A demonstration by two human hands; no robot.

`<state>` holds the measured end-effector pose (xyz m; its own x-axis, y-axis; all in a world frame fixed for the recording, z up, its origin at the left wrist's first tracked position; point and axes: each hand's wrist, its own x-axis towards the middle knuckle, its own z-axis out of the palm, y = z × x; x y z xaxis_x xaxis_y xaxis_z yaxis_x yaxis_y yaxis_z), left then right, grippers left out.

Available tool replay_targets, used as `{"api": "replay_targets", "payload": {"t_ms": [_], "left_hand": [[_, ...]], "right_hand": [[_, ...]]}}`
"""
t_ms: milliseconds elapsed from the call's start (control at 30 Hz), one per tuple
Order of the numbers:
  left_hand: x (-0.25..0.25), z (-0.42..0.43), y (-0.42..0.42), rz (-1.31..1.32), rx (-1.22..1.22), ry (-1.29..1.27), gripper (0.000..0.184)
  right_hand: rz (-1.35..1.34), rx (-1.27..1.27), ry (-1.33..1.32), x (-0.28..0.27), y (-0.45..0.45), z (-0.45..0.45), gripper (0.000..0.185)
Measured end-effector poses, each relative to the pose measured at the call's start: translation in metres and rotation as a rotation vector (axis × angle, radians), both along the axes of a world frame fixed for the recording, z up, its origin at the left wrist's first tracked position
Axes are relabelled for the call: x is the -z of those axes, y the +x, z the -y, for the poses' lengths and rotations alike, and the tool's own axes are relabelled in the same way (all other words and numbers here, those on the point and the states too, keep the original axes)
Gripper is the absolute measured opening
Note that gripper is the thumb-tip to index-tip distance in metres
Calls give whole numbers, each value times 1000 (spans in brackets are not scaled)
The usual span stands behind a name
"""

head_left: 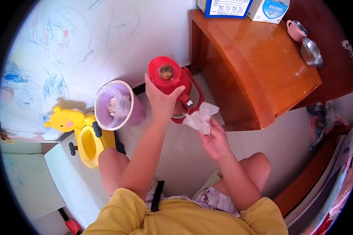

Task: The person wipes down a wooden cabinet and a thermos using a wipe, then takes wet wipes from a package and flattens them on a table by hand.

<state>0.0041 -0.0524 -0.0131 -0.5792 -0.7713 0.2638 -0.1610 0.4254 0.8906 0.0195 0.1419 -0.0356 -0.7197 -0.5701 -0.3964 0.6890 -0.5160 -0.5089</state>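
A red thermos flask (190, 88) with a round red top and a brown stopper (166, 72) is tilted in front of me, above the floor. My left hand (161, 96) is wrapped round its upper part, thumb to the right. My right hand (215, 139) pinches a crumpled white tissue (202, 117), just right of the flask's lower part and its silver latch (189, 103). The tissue touches or nearly touches the flask; which one I cannot tell.
A purple bin (136, 111) with a plastic liner stands left of the flask, beside a yellow bear-shaped potty (85, 133). On the right is a wooden table (259, 51) holding boxes (268, 9), a pink cup (297, 31) and a metal bowl (312, 52).
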Motion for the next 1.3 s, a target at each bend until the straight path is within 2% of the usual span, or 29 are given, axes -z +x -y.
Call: {"api": "replay_targets", "payload": {"t_ms": [33,100,133,200,233,300,400,433,500,733,833,967,1033,1267,1300], "left_hand": [[8,-3,-3,3,-3,-5,104],[22,-9,-3,-15,-134,-68,95],[26,-13,4,-12,-130,-71,95],[33,-24,24,-90,-153,379,66],[37,-31,31,-88,-152,381,66],[46,-47,41,92,140,579,45],[69,-54,18,106,254,680,40],[75,-56,11,102,255,686,40],[80,-59,2,-126,235,864,41],[80,-34,59,-30,-8,761,39],[82,-3,89,-32,70,647,35],[72,9,117,7,81,646,31],[75,9,133,49,91,657,28],[74,22,175,228,143,554,29],[71,28,176,231,235,589,31]], "right_hand": [[3,-3,-5,0,-4,2,39],[-340,136,209,1,-15,13,39],[-337,139,206,8,-23,18,39],[-448,202,277,23,-45,27,31],[-446,203,280,20,-52,31,31],[-284,237,250,16,-59,34,27],[-249,288,239,15,-61,28,33],[-254,311,220,17,-61,26,29],[-253,310,231,17,-61,25,29],[-254,225,299,18,-48,33,28],[-240,180,307,21,-36,48,30],[-288,139,325,32,-23,65,33],[-296,237,238,38,-18,78,34],[-368,219,284,35,-7,101,37],[-434,224,304,30,-10,104,37]]}}
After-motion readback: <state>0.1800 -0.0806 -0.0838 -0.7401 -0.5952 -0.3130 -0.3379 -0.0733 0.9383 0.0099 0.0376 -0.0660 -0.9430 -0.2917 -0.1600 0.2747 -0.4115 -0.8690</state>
